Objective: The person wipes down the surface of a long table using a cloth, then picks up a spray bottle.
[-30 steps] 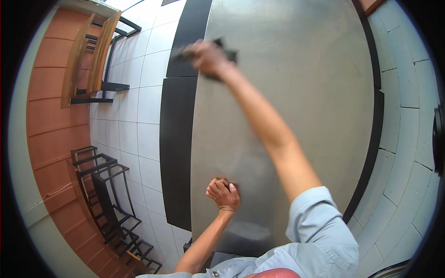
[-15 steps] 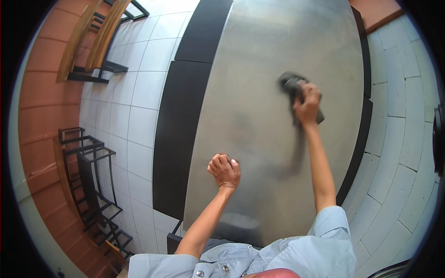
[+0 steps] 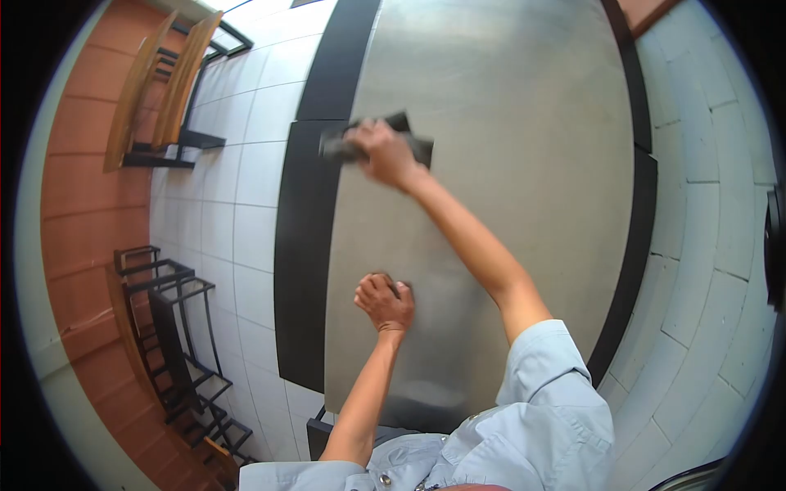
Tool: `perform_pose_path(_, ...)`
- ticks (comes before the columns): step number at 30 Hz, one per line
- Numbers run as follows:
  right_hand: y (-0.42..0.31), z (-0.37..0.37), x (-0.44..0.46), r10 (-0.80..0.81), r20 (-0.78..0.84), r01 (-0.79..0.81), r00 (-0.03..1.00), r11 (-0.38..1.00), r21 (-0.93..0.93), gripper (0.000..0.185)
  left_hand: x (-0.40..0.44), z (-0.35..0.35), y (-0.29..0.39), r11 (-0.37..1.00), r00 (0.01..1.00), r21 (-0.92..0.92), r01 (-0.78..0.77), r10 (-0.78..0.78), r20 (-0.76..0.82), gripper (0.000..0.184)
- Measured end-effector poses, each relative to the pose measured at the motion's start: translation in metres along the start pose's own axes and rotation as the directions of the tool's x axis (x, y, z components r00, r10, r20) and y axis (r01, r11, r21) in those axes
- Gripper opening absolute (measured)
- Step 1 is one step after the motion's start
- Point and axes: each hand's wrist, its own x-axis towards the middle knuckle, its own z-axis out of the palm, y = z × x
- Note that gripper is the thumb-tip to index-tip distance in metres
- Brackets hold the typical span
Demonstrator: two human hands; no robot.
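A dark grey cloth (image 3: 419, 149) lies bunched under my right hand (image 3: 385, 151), whose fingers press on it at the left edge of the metal tabletop (image 3: 508, 172). Part of the cloth reaches over the dark surface beside that edge, and it is slightly blurred. My left hand (image 3: 385, 303) rests curled on the near left part of the tabletop, its fingers folded in. Whether anything is inside that fist cannot be seen.
Black bench-like panels (image 3: 307, 254) run along the table's left side, over a white tiled floor (image 3: 254, 180). Wooden benches (image 3: 176, 90) and black metal-framed stools (image 3: 184, 327) stand at the left. A pale block wall (image 3: 696, 221) rises on the right.
My right hand has swept with the cloth from the left edge to the right side of the tabletop, and back to the left edge. My left hand stays curled on the surface.
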Motion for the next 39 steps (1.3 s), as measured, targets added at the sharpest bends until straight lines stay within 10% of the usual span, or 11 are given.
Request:
perform_pose_path(10, -0.044, -0.152, -0.272, 0.103, 0.093, -0.101, 0.990, 0.994, -0.031, 0.066, -0.003, -0.001, 0.003, 1.000, 1.000, 0.010, 0.003, -0.003, 0.009, 0.027)
perform_pose_path(19, 0.016, -0.034, -0.069, -0.209, -0.091, 0.193, 0.974, 0.968, -0.161, 0.040, -0.007, 0.004, 0.002, 0.997, 1.000, 0.075, -0.012, 0.011, 0.014, 0.031)
perform_pose_path(29, 0.230, -0.245, -0.115, 0.294, -0.492, -0.521, 0.820, 0.739, -0.427, 0.058, -0.006, 0.005, -0.001, 0.999, 1.000, 0.035, -0.025, 0.025, 0.011, 0.034)
perform_pose_path(39, 0.013, -0.197, -0.267, 0.318, -0.274, -0.375, 0.908, 0.908, -0.188, 0.053, -0.005, 0.005, 0.001, 0.999, 1.000, 0.024, -0.022, 0.022, 0.003, 0.033)
